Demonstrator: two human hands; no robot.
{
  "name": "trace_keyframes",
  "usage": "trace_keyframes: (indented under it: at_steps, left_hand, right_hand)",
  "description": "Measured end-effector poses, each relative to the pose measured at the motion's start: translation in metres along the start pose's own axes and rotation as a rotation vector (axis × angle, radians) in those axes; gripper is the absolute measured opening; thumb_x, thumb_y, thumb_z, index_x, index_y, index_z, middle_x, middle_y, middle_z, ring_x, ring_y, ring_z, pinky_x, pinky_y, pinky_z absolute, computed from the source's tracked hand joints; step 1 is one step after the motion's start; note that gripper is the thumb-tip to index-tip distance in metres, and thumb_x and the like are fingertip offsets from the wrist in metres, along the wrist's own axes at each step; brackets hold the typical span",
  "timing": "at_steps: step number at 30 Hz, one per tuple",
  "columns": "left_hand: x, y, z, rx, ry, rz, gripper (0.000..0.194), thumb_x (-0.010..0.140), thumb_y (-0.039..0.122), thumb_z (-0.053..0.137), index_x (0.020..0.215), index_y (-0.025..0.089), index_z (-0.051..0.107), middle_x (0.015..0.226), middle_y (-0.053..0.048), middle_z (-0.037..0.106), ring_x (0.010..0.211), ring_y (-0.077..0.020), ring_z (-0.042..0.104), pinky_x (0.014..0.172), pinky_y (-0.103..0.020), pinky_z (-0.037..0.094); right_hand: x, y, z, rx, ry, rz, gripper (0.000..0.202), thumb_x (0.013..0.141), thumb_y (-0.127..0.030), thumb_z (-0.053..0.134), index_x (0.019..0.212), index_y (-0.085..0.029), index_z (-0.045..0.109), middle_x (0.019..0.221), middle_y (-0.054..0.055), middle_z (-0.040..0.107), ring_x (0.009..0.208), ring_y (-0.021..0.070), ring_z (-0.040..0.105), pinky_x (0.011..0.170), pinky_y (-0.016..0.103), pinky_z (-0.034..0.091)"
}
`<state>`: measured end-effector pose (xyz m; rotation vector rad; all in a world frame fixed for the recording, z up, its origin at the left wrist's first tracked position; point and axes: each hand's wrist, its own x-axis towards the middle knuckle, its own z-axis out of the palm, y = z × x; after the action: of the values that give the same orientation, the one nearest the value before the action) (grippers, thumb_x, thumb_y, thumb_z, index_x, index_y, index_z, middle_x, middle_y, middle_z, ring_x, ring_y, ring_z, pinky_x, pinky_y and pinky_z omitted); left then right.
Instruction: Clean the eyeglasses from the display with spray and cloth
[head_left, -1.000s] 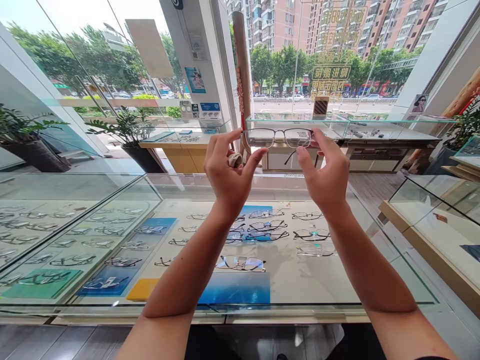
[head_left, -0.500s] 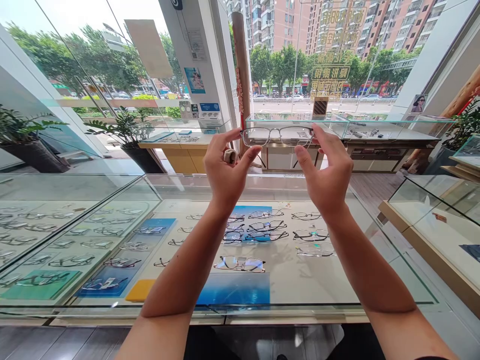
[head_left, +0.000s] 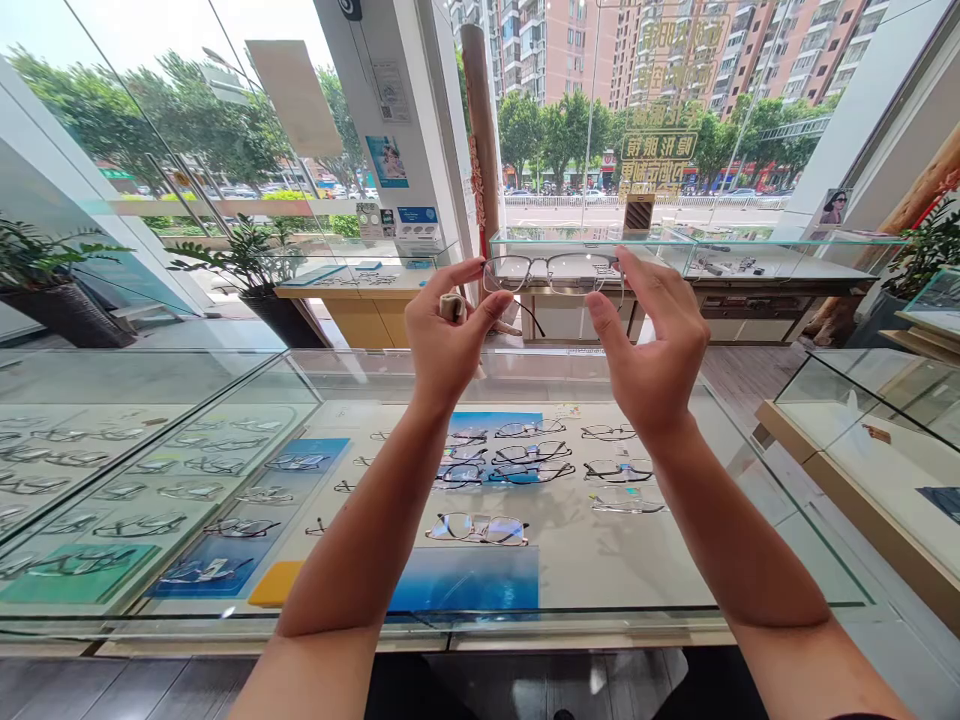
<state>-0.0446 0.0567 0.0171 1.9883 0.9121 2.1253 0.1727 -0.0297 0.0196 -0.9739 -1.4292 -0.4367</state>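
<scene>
A pair of eyeglasses (head_left: 550,262) with a thin dark frame and clear lenses is held up level above the display case. My left hand (head_left: 448,335) pinches its left end between thumb and index finger. At the other end, my right hand (head_left: 654,340) grips the right hinge area the same way. One dark-tipped temple arm hangs below the lenses near my left thumb. In the curled fingers of my left hand sits a small beige object (head_left: 452,307), whose kind I cannot make out.
Below my arms a glass display case (head_left: 600,612) holds several eyeglasses (head_left: 478,528) in rows and a yellow block (head_left: 275,583). Another glass case (head_left: 840,440) stands at right. Farther off are a counter (head_left: 810,265), a wooden post (head_left: 480,130) and potted plants (head_left: 259,255) by the windows.
The eyeglasses have turned slightly, and a temple arm now shows below the lenses. Both hands have shifted a little to the left, still gripping the frame.
</scene>
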Motion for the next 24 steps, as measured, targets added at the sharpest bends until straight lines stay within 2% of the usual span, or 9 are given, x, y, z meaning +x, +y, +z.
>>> trace_keyframes:
  at_steps: [4, 10, 12, 15, 17, 24]
  left_hand:
    - [0.0, -0.001, 0.0, -0.003, -0.005, -0.003, 0.047, 0.084, 0.061, 0.092, 0.119, 0.031, 0.085, 0.109, -0.007, 0.084, 0.061, -0.0125, 0.054, 0.05, -0.032, 0.038]
    - [-0.001, 0.001, 0.002, -0.022, 0.011, -0.017, 0.051, 0.08, 0.065, 0.094, 0.114, 0.029, 0.084, 0.091, -0.004, 0.079, 0.054, -0.0096, 0.047, 0.048, -0.031, 0.038]
    - [-0.003, 0.005, 0.003, -0.01, 0.043, -0.003, 0.05, 0.081, 0.064, 0.094, 0.114, 0.029, 0.084, 0.094, -0.004, 0.079, 0.059, -0.0114, 0.053, 0.051, -0.031, 0.041]
    - [-0.006, 0.012, 0.004, 0.011, 0.091, 0.03, 0.048, 0.082, 0.062, 0.095, 0.112, 0.028, 0.082, 0.101, -0.007, 0.08, 0.079, -0.0179, 0.068, 0.06, -0.031, 0.051]
    - [-0.008, 0.015, 0.003, 0.038, 0.104, 0.053, 0.048, 0.083, 0.062, 0.095, 0.113, 0.027, 0.081, 0.106, -0.008, 0.08, 0.089, -0.0206, 0.071, 0.064, -0.032, 0.054]
    - [-0.01, 0.017, 0.0, 0.151, 0.151, 0.176, 0.051, 0.085, 0.061, 0.094, 0.121, 0.028, 0.079, 0.108, -0.005, 0.077, 0.07, -0.0148, 0.059, 0.064, -0.034, 0.049]
  right_hand:
    - [0.0, 0.001, 0.0, -0.015, -0.006, 0.001, 0.042, 0.11, -0.043, 0.058, 0.151, -0.04, 0.069, 0.137, 0.006, 0.078, 0.137, 0.0336, 0.071, 0.12, 0.063, 0.057]
    - [0.0, 0.0, -0.001, 0.023, -0.008, 0.009, 0.044, 0.11, -0.04, 0.058, 0.152, -0.037, 0.069, 0.138, 0.007, 0.077, 0.139, 0.0339, 0.069, 0.118, 0.062, 0.057]
    - [0.001, 0.001, -0.001, 0.014, -0.009, 0.024, 0.043, 0.11, -0.041, 0.057, 0.15, -0.036, 0.07, 0.137, 0.006, 0.078, 0.136, 0.0329, 0.071, 0.116, 0.061, 0.059]
    - [0.0, 0.004, 0.001, 0.041, -0.013, 0.042, 0.044, 0.108, -0.04, 0.056, 0.148, -0.033, 0.072, 0.136, 0.008, 0.08, 0.131, 0.0321, 0.074, 0.112, 0.061, 0.061]
    - [0.0, 0.008, 0.003, 0.066, -0.026, 0.059, 0.045, 0.107, -0.039, 0.056, 0.149, -0.031, 0.072, 0.138, 0.009, 0.08, 0.13, 0.0325, 0.075, 0.11, 0.061, 0.062]
    - [-0.002, 0.014, 0.007, 0.053, -0.025, 0.051, 0.046, 0.108, -0.041, 0.057, 0.149, -0.029, 0.073, 0.138, 0.011, 0.082, 0.129, 0.0328, 0.077, 0.105, 0.061, 0.065]
